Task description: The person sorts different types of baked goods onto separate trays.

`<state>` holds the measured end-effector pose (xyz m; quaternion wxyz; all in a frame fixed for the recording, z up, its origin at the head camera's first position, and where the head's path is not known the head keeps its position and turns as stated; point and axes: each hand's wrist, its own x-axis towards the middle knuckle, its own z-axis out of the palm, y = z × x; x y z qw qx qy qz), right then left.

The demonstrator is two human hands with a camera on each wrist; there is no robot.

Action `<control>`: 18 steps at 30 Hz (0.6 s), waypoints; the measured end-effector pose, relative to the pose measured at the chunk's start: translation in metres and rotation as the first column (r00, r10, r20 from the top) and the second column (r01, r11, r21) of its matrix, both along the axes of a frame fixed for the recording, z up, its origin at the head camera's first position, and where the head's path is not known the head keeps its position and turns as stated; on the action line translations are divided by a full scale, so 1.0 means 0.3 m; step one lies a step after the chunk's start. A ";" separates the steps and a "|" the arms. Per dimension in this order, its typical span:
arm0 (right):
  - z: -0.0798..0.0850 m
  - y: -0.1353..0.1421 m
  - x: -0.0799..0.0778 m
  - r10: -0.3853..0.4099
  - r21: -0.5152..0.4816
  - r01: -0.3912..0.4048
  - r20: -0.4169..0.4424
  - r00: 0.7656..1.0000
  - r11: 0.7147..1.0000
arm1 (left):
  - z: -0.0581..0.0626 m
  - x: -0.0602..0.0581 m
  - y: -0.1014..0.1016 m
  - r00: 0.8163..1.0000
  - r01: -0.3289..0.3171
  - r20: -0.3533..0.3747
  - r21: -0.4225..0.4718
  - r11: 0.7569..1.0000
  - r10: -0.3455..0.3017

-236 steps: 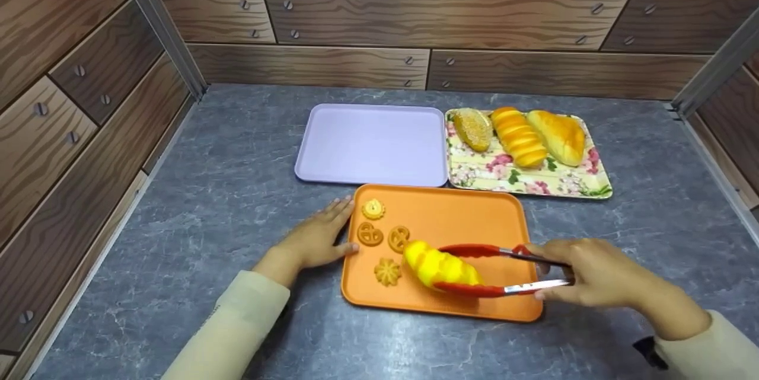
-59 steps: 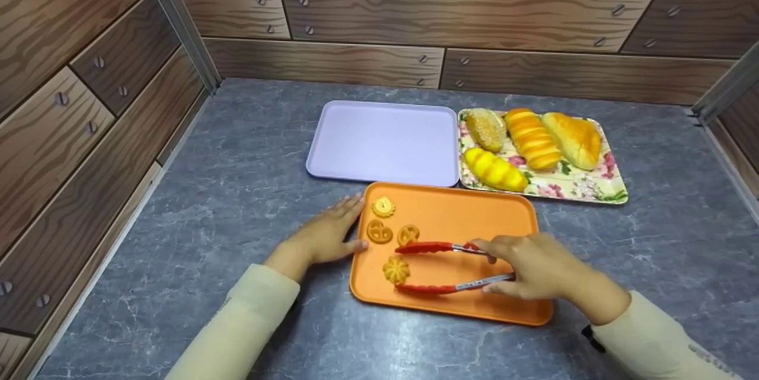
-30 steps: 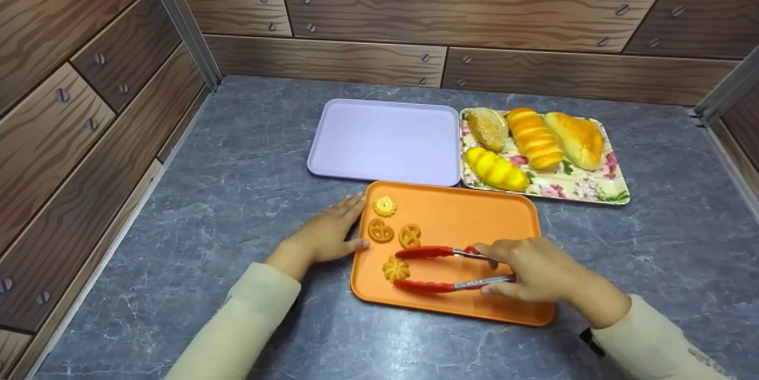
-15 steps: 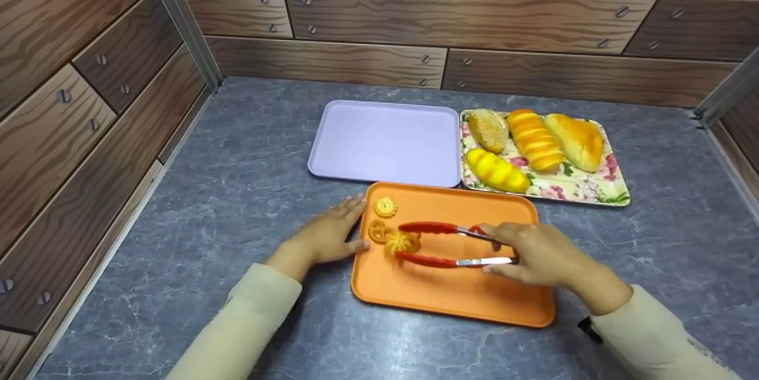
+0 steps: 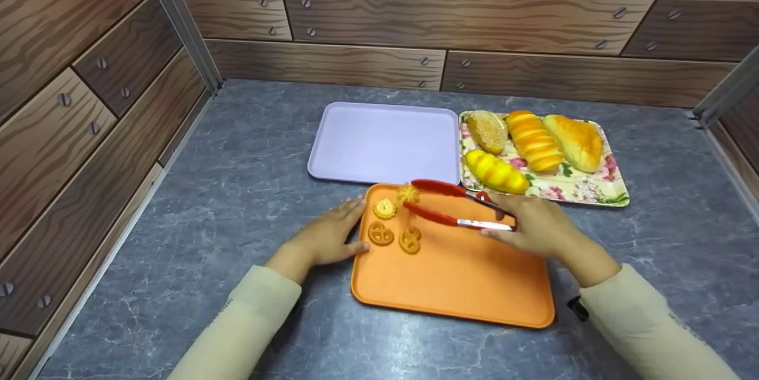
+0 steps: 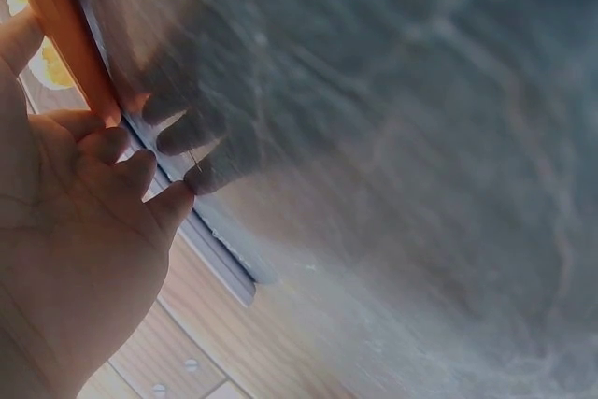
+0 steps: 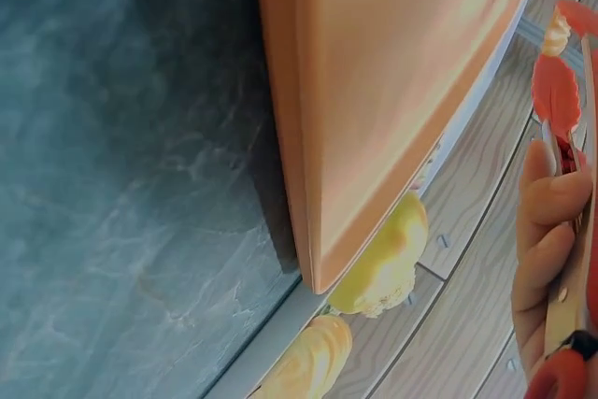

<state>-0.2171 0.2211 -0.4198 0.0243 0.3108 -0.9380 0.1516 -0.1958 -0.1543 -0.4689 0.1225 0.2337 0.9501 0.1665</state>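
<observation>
My right hand (image 5: 536, 226) grips red-tipped metal tongs (image 5: 436, 214) above the far part of the orange tray (image 5: 456, 279). Between the tong tips is a golden flower-shaped cookie (image 5: 407, 194), lifted off the tray, as the right wrist view also shows at the tong tips (image 7: 558, 95). My left hand (image 5: 323, 235) rests at the tray's left edge, thumb over the rim, fingers extended along its outer side. On the tray's left part lie a round yellow cookie (image 5: 385, 208) and two brown pretzels (image 5: 380, 233), side by side.
Behind the orange tray stands a bare lilac tray (image 5: 385, 143). Right of it, a floral tray (image 5: 584, 187) bears a yellow bread roll (image 5: 496, 172), a seeded roll (image 5: 487, 131), a ridged loaf (image 5: 534, 141) and a triangular bread (image 5: 574, 141). Wood-patterned walls (image 5: 356, 15) enclose the table.
The yellow roll went from the tongs to the floral tray. Then the tongs took the flower-shaped cookie from the orange tray's near left and carried it up and away, past the pretzels. Left hand stayed.
</observation>
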 end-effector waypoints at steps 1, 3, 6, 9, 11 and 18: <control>0.000 -0.002 -0.007 -0.011 -0.002 0.011 -0.005 1.000 1.000 | -0.001 0.000 -0.001 1.000 0.001 -0.002 0.000 1.000 -0.002; 0.000 -0.006 -0.022 -0.041 -0.003 0.041 -0.006 0.999 0.999 | -0.003 0.000 -0.002 1.000 0.003 -0.003 0.006 1.000 -0.003; 0.005 -0.014 -0.042 -0.101 0.007 0.101 0.015 0.995 0.995 | -0.005 -0.001 -0.004 1.000 0.006 -0.008 0.013 1.000 -0.006; 0.011 -0.019 -0.065 -0.164 0.015 0.163 0.039 0.986 0.986 | -0.008 -0.002 -0.004 1.000 0.006 -0.013 0.011 1.000 -0.006; 0.015 -0.024 -0.083 -0.191 0.017 0.191 0.046 0.980 0.982 | -0.011 -0.003 -0.003 1.000 0.005 -0.014 0.010 1.000 -0.004; 0.042 -0.040 -0.141 -0.272 0.020 0.271 0.040 0.962 0.962 | -0.010 -0.002 -0.002 1.000 0.003 -0.007 0.011 1.000 -0.003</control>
